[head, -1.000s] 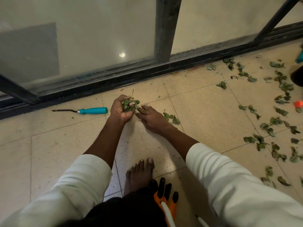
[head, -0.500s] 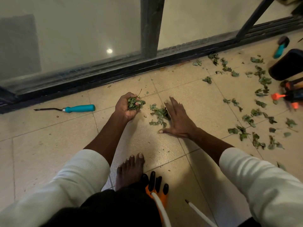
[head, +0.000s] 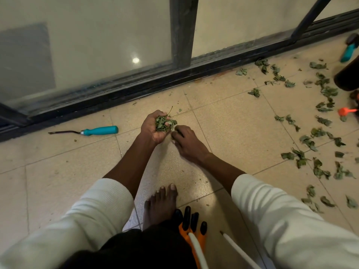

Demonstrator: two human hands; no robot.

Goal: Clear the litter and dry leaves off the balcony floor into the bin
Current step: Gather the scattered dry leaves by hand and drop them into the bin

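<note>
Since half a second ago our right hand (head: 187, 144) has left its flat spread on the tiles and come in beside our left hand (head: 153, 126), and the small heap of leaves it was sweeping is gone from the floor.

From our crouch, the balcony floor (head: 233, 129) runs out ahead to the dark sliding-door track (head: 147, 88) at twelve o'clock. Scattered dry leaves (head: 308, 140) still cover the tiles from about one to three o'clock, well apart from both hands. A black container (head: 347, 74) sits at the two o'clock edge — it may be the bin, though too little of it shows to be sure.

At ten o'clock a teal-handled tool (head: 99, 130) lies flat near the track. By our bare foot (head: 161, 204) at six o'clock lies an orange and black glove (head: 191, 224).

Our left hand is cupped palm up around a bunch of leaves (head: 164, 123), fingers curled about it. Our right hand touches that bunch with bent fingertips — whether they pinch a leaf we cannot tell.
</note>
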